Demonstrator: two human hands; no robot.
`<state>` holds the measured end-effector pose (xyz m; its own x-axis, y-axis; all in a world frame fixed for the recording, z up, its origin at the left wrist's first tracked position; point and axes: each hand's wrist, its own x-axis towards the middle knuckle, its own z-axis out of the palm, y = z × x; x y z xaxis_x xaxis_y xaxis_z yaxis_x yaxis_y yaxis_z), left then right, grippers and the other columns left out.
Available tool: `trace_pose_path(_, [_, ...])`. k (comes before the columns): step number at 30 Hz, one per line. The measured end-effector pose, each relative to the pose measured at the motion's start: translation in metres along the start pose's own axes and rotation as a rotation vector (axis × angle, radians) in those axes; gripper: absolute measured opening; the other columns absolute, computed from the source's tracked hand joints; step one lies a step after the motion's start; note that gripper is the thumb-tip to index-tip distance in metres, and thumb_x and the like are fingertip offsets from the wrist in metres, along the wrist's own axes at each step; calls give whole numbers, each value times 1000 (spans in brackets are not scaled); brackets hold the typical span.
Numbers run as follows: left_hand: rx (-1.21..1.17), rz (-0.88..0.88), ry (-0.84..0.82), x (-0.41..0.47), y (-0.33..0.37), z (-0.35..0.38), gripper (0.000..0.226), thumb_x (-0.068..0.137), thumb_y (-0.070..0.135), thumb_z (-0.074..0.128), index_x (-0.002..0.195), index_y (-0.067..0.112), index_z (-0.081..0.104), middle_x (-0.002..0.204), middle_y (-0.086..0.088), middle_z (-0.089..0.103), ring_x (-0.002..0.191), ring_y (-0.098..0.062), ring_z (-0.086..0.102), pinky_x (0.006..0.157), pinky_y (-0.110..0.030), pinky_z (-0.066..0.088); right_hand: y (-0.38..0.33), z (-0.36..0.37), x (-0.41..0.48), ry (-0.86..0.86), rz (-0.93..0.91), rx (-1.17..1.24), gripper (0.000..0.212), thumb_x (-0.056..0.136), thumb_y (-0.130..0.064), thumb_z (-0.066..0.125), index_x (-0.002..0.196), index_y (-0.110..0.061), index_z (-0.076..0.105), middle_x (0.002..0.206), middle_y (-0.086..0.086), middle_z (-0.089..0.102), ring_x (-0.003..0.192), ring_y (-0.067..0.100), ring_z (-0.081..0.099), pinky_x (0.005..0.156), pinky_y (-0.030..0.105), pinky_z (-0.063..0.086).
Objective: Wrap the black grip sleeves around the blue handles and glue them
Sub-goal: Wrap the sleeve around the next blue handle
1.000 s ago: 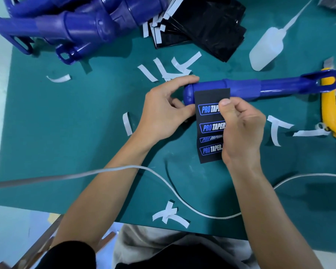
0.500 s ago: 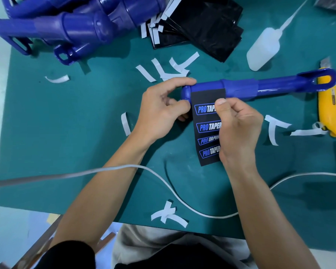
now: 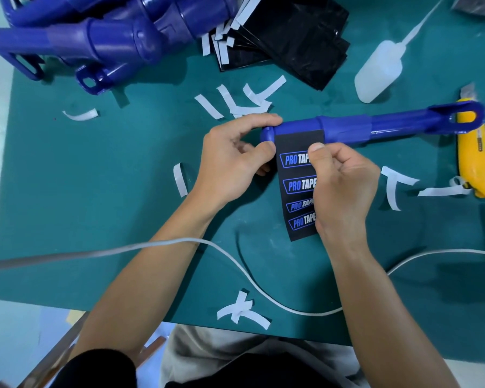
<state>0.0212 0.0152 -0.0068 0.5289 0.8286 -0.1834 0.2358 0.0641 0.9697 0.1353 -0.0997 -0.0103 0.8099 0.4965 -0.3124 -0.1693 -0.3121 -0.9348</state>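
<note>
**Clerk:** Item in work?

**Checker:** One handle [image 3: 347, 127], blue, lying crosswise on the mat [image 3: 67, 191], with its loop end at the knife. One sleeve [image 3: 294, 189], black, four printed logos. Its top edge is laid against the handle near the rounded end, and the rest lies flat on the mat toward the person.

**Clerk:** Hands?

**Checker:** Left hand [image 3: 233, 155]: forefinger over the rounded end, thumb at the sleeve's top left corner, so it is clamped on the handle. That is likely to stop the handle rolling and keep the edge square. Right hand [image 3: 345, 186]: thumb and fingers pinch the sleeve's right edge just below the handle, probably to keep it taut and aligned before rolling. The hands are near each other, not touching.

**Clerk:** Stage?

**Checker:** Judged early. Edge placed, no turn wound, no glue seen on the work.

**Clerk:** Stock?

**Checker:** Heap [image 3: 109, 37] of spare handles, far left: at least three; they overlap and are cut by the frame, so the exact count cannot be told. Stack [image 3: 291, 32] of spare sleeves, far centre: several, not countable.

**Clerk:** Sundries?

**Checker:** Bottle [image 3: 375, 71], one, white with a long nozzle, lying on its side far right within reach; presumably the glue. Knife [image 3: 473, 152], one, yellow. Cable [image 3: 151, 245], one, white, across the near mat. Strips [image 3: 207, 106] of white paper, about a dozen scattered round the work; some are crossed, so the count is approximate.
</note>
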Motion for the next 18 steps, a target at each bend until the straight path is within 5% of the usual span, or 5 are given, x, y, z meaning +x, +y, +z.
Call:
trace_pose_path(6, [-21, 4, -4, 1, 1, 1, 36, 82, 13, 72, 106, 40, 78, 80, -19, 74, 57, -49, 60, 56, -40, 60, 2, 0, 1, 13, -12, -18, 28, 93, -35, 66, 75, -14, 64, 60, 19, 50, 59, 21, 42, 53, 50, 43])
trace_pose_path(18, [-57, -2, -25, 2, 1, 0, 34, 79, 20, 73, 105, 41, 79, 78, -27, 71, 57, -45, 62, 57, -34, 57, 2, -1, 2, 31, -24, -29, 30, 92, -37, 62, 76, -12, 60, 67, 27, 50, 61, 23, 41, 57, 54, 45])
